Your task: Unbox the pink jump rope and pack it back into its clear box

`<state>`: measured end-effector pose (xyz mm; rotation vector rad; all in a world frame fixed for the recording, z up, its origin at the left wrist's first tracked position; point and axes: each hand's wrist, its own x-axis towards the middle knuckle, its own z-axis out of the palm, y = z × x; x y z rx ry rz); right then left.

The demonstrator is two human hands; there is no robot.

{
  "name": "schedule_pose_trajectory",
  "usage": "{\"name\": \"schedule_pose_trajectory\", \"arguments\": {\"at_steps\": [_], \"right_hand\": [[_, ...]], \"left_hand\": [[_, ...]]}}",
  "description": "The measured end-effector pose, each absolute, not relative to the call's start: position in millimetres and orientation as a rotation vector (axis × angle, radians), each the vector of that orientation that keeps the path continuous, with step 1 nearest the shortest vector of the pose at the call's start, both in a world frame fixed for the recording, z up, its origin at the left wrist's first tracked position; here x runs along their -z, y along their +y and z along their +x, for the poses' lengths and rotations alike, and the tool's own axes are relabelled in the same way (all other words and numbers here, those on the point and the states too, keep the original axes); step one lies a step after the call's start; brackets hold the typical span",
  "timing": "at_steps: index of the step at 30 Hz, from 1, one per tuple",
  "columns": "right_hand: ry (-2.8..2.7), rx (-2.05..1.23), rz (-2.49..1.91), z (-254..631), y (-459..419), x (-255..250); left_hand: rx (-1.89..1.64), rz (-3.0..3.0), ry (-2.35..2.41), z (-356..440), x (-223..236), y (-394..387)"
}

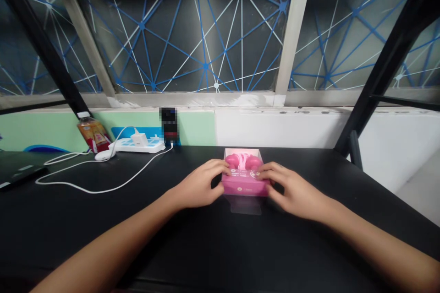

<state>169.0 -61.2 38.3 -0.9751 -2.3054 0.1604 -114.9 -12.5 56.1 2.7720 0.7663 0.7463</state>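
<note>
A pink box (245,187) with a clear top part sits on the black desk, white print on its front. Through its upper part show two rounded pink pieces (253,162) with paler pink strands between them; their exact kind I cannot make out. My left hand (201,183) grips the box's left side, fingers on top and thumb at the front corner. On the opposite side, my right hand (292,190) holds it likewise, fingertips on the top edge. A see-through flap or reflection (245,205) lies just in front of the box.
On the left of the black desk (192,247) are a white power strip (139,145), a white cable (92,191), a drink bottle (93,132) and a dark flat device (20,176). A blurred-out dark object (169,126) stands by the wall. Black frame posts (381,64) rise at both sides.
</note>
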Motion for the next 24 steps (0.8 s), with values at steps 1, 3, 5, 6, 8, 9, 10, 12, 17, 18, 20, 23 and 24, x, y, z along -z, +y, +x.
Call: {"name": "schedule_pose_trajectory", "arguments": {"at_steps": [1, 3, 5, 6, 8, 9, 10, 12, 17, 18, 20, 23, 24], "right_hand": [[-2.296, -0.151, -0.990, 168.9, -61.1, -38.0], [-2.273, -0.116, -1.030, 168.5, -60.7, -37.3], [-2.265, -0.077, -1.066, 168.3, -60.1, -36.5], [-2.270, -0.062, -1.079, 168.2, -59.8, -36.2], [-2.285, -0.043, -1.096, 167.5, -59.7, -35.7], [-2.290, -0.036, -1.101, 166.9, -60.0, -35.5], [-2.291, -0.027, -1.105, 166.0, -60.4, -35.4], [-2.290, -0.013, -1.114, 163.7, -61.4, -35.4], [-2.287, -0.056, -1.114, 162.2, -62.6, -37.9], [-2.284, -0.086, -1.110, 163.3, -62.9, -39.2], [-2.300, -0.171, -1.112, 166.0, -64.7, -42.1], [-2.370, -0.246, -1.168, 168.8, -70.1, -44.1], [-2.400, -0.220, -1.193, 168.6, -72.2, -43.8]], "left_hand": [[-0.738, 2.774, 0.762, -115.2, -56.9, -12.6], [-0.727, 2.776, 0.761, -115.9, -57.7, -12.8], [-0.731, 2.775, 0.769, -116.7, -57.5, -12.7], [-0.732, 2.775, 0.771, -117.0, -57.1, -12.4], [-0.728, 2.776, 0.770, -117.3, -56.0, -11.8], [-0.725, 2.776, 0.771, -117.4, -55.5, -11.5], [-0.722, 2.776, 0.774, -117.4, -55.1, -11.3], [-0.718, 2.769, 0.786, -117.2, -54.6, -11.2], [-0.726, 2.755, 0.810, -116.7, -54.5, -11.6], [-0.729, 2.754, 0.809, -116.7, -54.6, -11.5], [-0.727, 2.755, 0.804, -116.9, -54.9, -11.1], [-0.718, 2.761, 0.790, -117.1, -55.6, -10.0], [-0.720, 2.765, 0.786, -117.0, -55.7, -9.7]]}}
